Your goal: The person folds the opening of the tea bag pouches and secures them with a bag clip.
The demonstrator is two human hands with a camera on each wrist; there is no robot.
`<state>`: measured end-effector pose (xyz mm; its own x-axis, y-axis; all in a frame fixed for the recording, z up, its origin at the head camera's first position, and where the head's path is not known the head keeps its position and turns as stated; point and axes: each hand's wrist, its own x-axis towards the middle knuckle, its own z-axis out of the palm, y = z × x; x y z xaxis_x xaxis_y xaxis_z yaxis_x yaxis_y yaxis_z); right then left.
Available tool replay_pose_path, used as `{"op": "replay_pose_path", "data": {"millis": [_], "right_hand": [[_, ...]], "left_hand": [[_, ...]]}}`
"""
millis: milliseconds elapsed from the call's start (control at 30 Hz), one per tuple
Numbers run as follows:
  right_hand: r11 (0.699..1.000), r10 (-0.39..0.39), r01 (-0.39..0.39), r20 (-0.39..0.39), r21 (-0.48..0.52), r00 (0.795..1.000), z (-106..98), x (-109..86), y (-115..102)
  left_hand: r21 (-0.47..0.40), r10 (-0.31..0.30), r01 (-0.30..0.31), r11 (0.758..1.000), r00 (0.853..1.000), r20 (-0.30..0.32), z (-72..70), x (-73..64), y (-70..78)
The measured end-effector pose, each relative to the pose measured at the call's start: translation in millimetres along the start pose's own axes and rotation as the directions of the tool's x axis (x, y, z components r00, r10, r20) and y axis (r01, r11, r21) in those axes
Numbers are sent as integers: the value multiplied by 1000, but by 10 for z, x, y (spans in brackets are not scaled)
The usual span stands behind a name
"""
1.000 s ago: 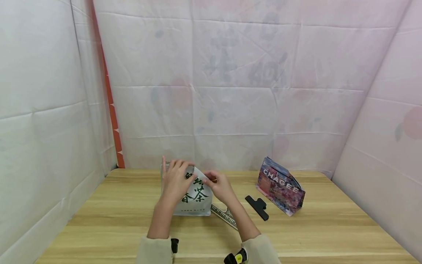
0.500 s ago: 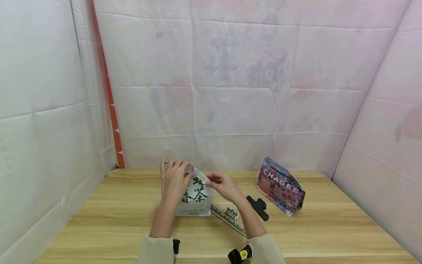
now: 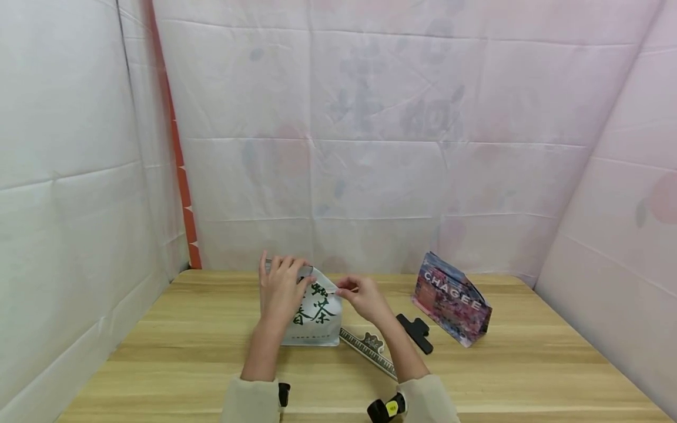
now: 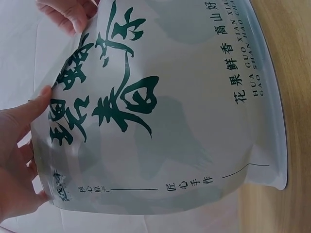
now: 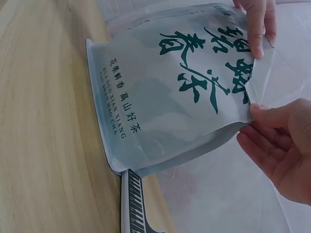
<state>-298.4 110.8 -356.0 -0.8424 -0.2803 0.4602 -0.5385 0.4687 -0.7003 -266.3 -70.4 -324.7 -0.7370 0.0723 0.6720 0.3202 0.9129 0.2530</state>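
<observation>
A white tea bag (image 3: 314, 332) with green brush lettering stands on the table, its top right corner folded over at a slant. My left hand (image 3: 282, 291) grips the top edge from the left, thumb on the front face and fingers behind. At the right end of the slanted fold, my right hand (image 3: 366, 299) pinches the edge between thumb and fingers. The right wrist view shows the folded flap (image 5: 261, 75) between both thumbs. Beside the bag's lower right corner lies a flat clip (image 3: 367, 351) printed with piano keys, its near end behind the right forearm.
Right of the right forearm lies a black clip (image 3: 415, 332). Farther right stands a colourful bag marked CHAGEE (image 3: 449, 298). White cloth walls (image 3: 370, 176) enclose the wooden table (image 3: 180, 352) at the back and both sides.
My right hand has slid a little to the right along the folded edge. More of the piano-key clip shows now. My left hand keeps its place on the tea bag.
</observation>
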Motion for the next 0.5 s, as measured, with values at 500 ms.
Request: {"op": "replay_pose_path", "data": {"millis": [500], "right_hand": [[998,-61,61,4,-30,998,-135,7,-101]], "left_hand": [[-10,-12,13,1000,1000,17,-4,7,-13]]}}
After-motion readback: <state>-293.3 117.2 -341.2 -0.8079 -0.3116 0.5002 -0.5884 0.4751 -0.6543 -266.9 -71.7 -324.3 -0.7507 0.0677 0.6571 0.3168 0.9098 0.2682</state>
